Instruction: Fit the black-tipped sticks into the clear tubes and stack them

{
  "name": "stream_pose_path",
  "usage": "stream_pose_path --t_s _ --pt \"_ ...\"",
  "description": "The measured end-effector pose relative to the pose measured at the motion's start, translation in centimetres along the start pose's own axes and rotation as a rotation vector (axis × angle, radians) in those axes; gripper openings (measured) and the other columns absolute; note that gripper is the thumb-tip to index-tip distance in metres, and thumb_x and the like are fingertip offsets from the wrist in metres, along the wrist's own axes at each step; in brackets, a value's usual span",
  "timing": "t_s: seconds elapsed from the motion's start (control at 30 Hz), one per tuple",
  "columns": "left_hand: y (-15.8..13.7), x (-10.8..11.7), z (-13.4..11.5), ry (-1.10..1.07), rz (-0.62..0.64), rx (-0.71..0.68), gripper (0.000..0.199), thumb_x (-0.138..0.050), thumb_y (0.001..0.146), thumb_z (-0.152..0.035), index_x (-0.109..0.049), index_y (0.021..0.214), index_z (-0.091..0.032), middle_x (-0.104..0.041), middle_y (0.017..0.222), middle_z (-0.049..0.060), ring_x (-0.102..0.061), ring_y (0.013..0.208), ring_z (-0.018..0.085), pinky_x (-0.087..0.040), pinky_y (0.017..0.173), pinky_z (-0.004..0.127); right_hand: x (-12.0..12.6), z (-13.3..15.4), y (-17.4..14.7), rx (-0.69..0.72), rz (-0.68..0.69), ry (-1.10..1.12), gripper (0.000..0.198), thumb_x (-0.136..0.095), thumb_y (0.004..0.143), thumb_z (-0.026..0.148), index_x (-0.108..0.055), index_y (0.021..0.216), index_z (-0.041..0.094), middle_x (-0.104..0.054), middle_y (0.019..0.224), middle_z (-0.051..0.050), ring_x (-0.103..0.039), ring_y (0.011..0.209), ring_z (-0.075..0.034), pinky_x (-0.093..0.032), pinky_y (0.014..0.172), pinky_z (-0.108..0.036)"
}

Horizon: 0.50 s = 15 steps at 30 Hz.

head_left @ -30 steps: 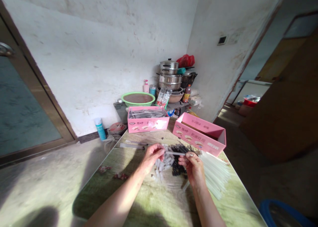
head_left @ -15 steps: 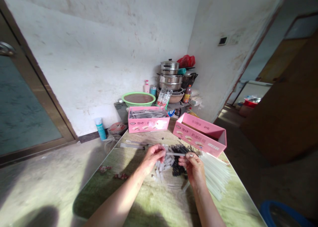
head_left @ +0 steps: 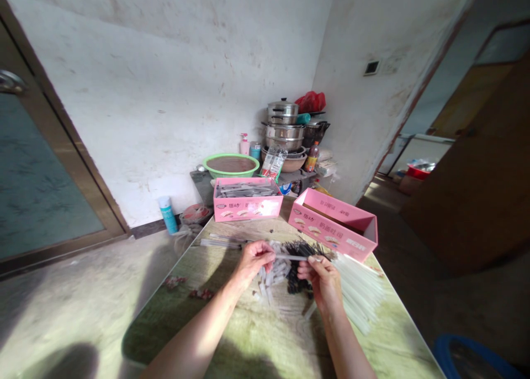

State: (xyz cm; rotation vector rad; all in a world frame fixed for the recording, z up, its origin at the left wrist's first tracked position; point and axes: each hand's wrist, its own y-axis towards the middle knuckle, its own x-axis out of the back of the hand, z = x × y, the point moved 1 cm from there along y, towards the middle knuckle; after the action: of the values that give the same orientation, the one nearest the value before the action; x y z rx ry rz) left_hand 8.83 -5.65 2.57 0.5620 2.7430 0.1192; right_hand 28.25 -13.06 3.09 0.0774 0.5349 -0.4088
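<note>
Between my two hands a thin greyish translucent tube (head_left: 290,257) is held level above the table. My left hand (head_left: 255,259) pinches its left end, and my right hand (head_left: 322,274) pinches the right end; the fingers hide both tips. Below the hands lie a heap of short whitish translucent pieces (head_left: 269,279) and a pile of thin black sticks with thicker black ends (head_left: 297,282). To the right of my right hand, long pale translucent tubes (head_left: 359,290) are spread side by side.
A pink box (head_left: 247,209) full of greyish tubes stands at the table's far edge, with a second pink box (head_left: 331,230) angled to its right. Several tubes (head_left: 221,241) lie at left. Behind are a green basin (head_left: 207,166) and stacked pots (head_left: 284,130).
Almost nothing differs. Both hands keep the tube in nearly the same place, with only a slight shift of the fingers.
</note>
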Motion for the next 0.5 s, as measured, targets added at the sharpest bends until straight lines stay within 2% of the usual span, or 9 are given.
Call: stream_pose_path --t_s 0.17,0.33,0.5 --pt "-0.15 0.10 -0.04 -0.036 -0.046 0.051 0.052 -0.079 0.076 -0.064 -0.071 0.089 -0.014 -0.066 0.065 0.002 -0.060 0.050 0.013 -0.047 0.047 0.024 0.21 -0.10 0.16 0.000 -0.002 0.019 0.039 -0.098 0.057 0.037 -0.070 0.072 0.015 -0.077 0.067 -0.008 -0.071 0.051 -0.019 -0.062 0.050 -0.027" --pt "-0.11 0.52 0.43 0.036 -0.057 0.118 0.056 -0.072 0.079 -0.070 -0.066 0.075 -0.015 -0.062 0.059 0.001 -0.052 0.040 0.010 -0.033 0.036 0.020 0.32 -0.16 0.28 0.013 -0.003 0.022 0.038 -0.098 0.058 0.036 -0.069 0.072 0.016 -0.078 0.068 -0.008 -0.072 0.052 -0.019 -0.062 0.051 -0.026" --pt "0.13 0.70 0.90 0.113 -0.013 0.108 0.054 -0.079 0.074 -0.065 -0.062 0.071 -0.014 -0.058 0.054 -0.001 -0.046 0.036 0.007 -0.027 0.033 0.018 0.22 -0.14 0.18 0.037 -0.007 0.002 0.038 -0.098 0.058 0.037 -0.069 0.072 0.016 -0.077 0.067 -0.007 -0.072 0.052 -0.020 -0.063 0.051 -0.027"
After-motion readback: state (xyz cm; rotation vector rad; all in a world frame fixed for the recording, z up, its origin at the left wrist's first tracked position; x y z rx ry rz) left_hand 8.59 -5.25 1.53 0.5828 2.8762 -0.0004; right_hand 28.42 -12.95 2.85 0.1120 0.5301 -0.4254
